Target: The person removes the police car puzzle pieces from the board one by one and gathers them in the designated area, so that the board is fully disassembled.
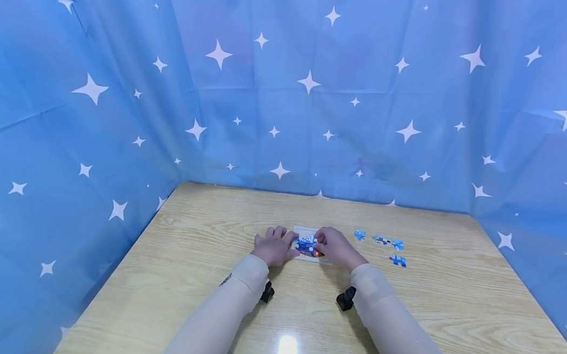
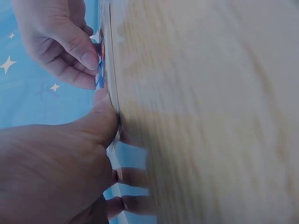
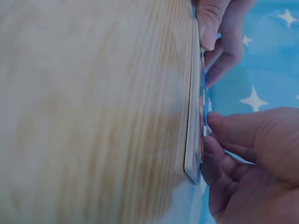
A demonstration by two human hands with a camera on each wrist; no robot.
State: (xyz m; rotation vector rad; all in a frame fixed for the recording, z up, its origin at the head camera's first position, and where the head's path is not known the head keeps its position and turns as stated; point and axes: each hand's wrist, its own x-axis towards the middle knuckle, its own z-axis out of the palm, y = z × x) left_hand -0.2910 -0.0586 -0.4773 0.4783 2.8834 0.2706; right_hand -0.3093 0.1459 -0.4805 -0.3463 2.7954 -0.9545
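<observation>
A thin puzzle board (image 1: 307, 229) with a white border lies flat on the table, and a blue vehicle picture (image 1: 304, 245) is partly assembled on it. My left hand (image 1: 273, 247) rests at the board's left side, its thumb (image 2: 100, 121) against the edge and the other fingers spread over the table. Over the right part of the picture, my right hand (image 1: 337, 248) pinches a small blue puzzle piece (image 3: 209, 106) between thumb and fingers, at the board's surface. Fingers hide much of that piece, and its exact outline cannot be made out.
Right of the board lie several loose puzzle pieces: a blue one (image 1: 359, 234), a group beside it (image 1: 381, 239), and one nearer me (image 1: 398, 261). The wooden table (image 1: 194, 226) is bounded behind and at the sides by a blue star-patterned curtain (image 1: 354, 59).
</observation>
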